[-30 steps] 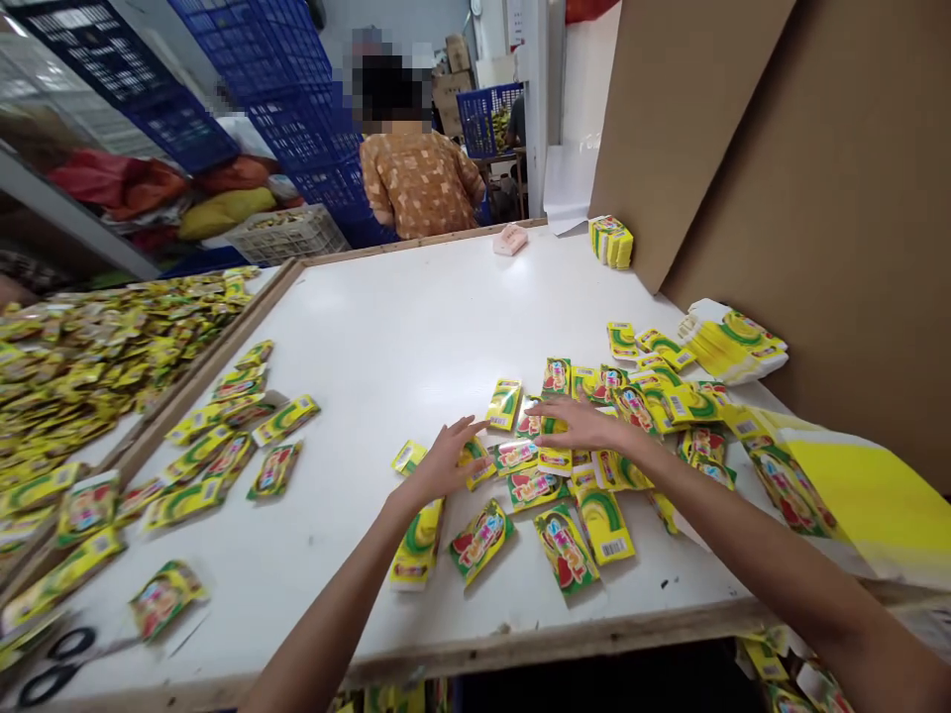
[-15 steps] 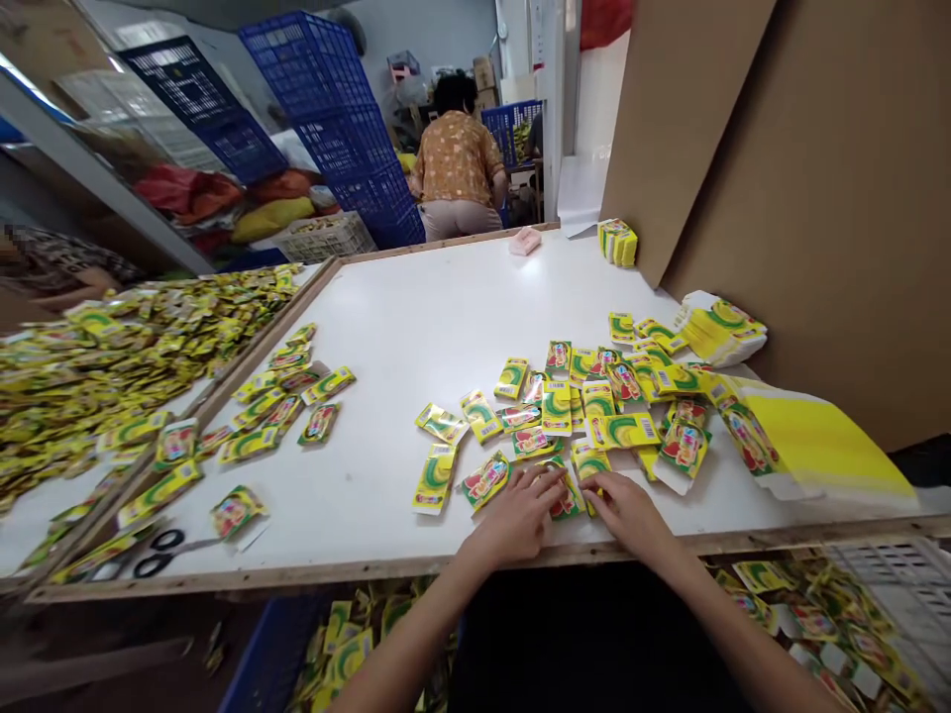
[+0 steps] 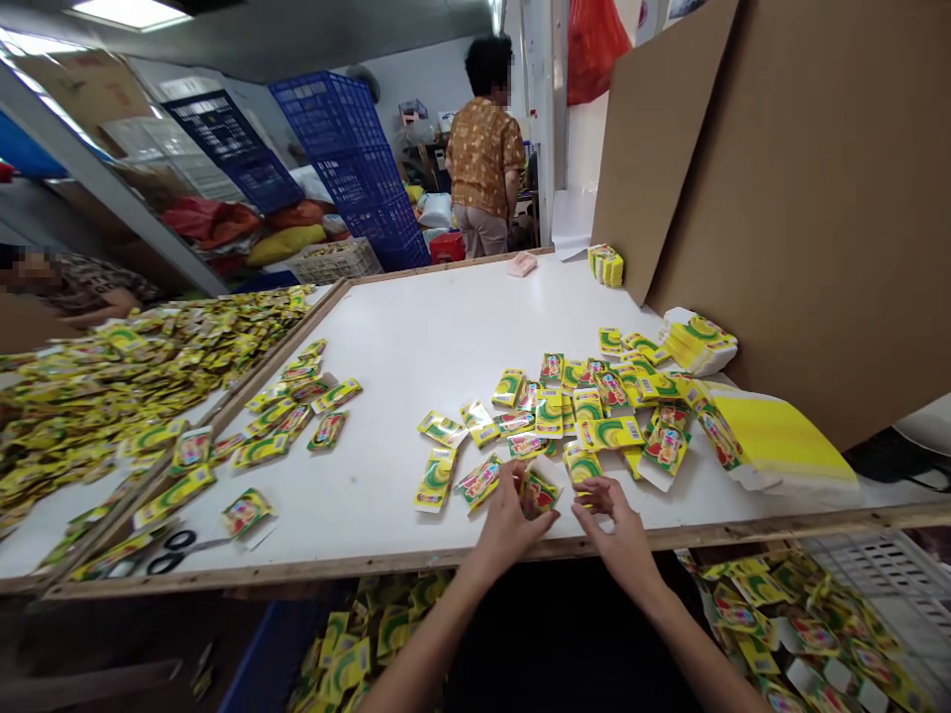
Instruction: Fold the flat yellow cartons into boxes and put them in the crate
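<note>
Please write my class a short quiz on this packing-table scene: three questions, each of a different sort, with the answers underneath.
1. True or false: the black-handled scissors lie near the front edge of the white table, on the person's left.
2. What colour is the tall stack of crates behind the table?
A) red
B) blue
C) white
3. Fill in the blank: the small packet with a raised white flap is held in the person's ____ hand.

Key:
1. True.
2. B.
3. Left: the left hand has its fingers around it.
</note>
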`<state>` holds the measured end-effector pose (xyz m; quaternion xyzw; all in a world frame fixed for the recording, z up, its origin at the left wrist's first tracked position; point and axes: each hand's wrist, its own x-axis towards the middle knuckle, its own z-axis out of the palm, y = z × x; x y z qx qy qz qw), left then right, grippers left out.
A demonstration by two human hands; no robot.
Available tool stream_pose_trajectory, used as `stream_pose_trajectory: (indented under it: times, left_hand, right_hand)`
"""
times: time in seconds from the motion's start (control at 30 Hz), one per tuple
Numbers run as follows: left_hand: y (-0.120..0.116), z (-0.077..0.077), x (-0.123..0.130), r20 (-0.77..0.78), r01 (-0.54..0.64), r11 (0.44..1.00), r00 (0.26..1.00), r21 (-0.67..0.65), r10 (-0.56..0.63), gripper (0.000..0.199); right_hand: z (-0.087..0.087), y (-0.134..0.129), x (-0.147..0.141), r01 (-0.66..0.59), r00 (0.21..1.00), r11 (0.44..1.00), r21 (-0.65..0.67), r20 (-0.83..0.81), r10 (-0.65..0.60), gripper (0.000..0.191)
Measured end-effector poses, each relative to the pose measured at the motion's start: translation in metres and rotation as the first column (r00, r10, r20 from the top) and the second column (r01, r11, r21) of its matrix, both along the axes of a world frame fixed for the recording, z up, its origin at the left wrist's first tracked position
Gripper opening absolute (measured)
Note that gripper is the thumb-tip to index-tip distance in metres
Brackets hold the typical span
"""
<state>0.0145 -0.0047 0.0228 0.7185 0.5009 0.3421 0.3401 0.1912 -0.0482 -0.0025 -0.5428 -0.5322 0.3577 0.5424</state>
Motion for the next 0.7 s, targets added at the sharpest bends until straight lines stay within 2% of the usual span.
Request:
stream_pose_trajectory:
  times: [0.1,0.2,0.33,0.47,0.57,0.7]
  left_hand:
    - [-0.013,-0.018,0.014,0.265,-0.085,0.988,0.957,-0.126,0.116,0.061]
    - [-0.014,-0.025,0.013,0.367,-0.064,0.983,0.922,-0.174,0.125,0.055]
    - [-0.009,-0.024,-0.003,0.396,0.014,0.981,0.916,-0.195,0.065,0.044]
    - [-0.003,-0.022,-0.011,0.379,0.05,0.977,0.925,-0.205,0.033,0.033]
    - [-0.001,-0.023,-0.01,0.371,0.033,0.977,0.927,-0.209,0.048,0.037]
    - [0.0,-0.025,-0.007,0.356,0.015,0.979,0.932,-0.205,0.06,0.038]
  right_hand:
    - [-0.004,0.007,-0.022,-0.043,0.993,0.999,-0.008,-0.114,0.042,0.034]
    - [-0.009,0.016,-0.029,-0.04,0.986,0.999,-0.029,-0.165,0.034,0.036]
    - [-0.016,0.024,-0.026,-0.09,0.987,0.996,-0.013,-0.137,0.087,0.031]
    - [-0.016,0.032,-0.021,-0.198,0.977,0.98,0.0,-0.082,0.198,0.031]
    - [-0.011,0.04,-0.014,-0.283,0.959,0.959,-0.028,-0.026,0.282,0.026]
    - [-0.007,0.048,-0.008,-0.267,0.959,0.963,-0.042,0.084,0.269,0.018]
